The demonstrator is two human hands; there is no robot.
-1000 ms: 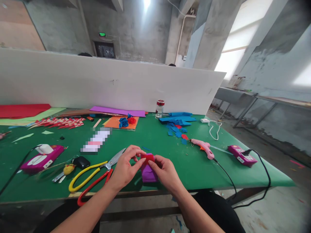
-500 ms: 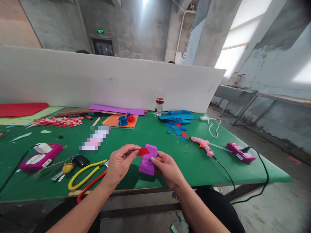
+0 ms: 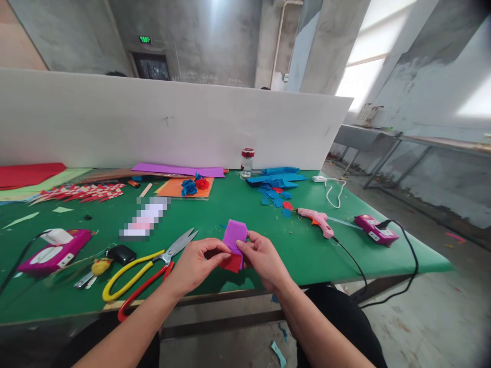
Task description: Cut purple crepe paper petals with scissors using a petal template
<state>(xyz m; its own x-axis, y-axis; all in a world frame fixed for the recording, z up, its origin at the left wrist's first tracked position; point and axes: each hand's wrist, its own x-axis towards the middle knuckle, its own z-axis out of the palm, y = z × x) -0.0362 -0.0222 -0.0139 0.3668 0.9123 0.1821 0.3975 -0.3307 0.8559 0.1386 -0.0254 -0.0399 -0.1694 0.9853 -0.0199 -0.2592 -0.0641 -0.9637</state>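
Between my hands, over the table's front edge, is a folded strip of purple paper (image 3: 233, 234). My right hand (image 3: 264, 258) pinches its right side, thumb on top and fingers behind. A small red paper piece (image 3: 232, 262) lies against the strip's lower end. My left hand (image 3: 201, 263) pinches that red piece by its upper left edge. Left of my left hand lie scissors (image 3: 178, 244) with one yellow and one red handle, blades apart.
A pink glue gun (image 3: 316, 220) with a black cord lies to the right, beside a magenta power strip (image 3: 376, 230). Blue paper pieces (image 3: 278, 191) and a red-lidded jar (image 3: 247, 163) stand farther back. Keys, another power strip (image 3: 57, 250) and paper flowers (image 3: 195, 185) are leftward.
My left hand has brought the red piece down from the strip's upper part to its lower end. The purple strip now looks flatter. The view has shifted slightly.
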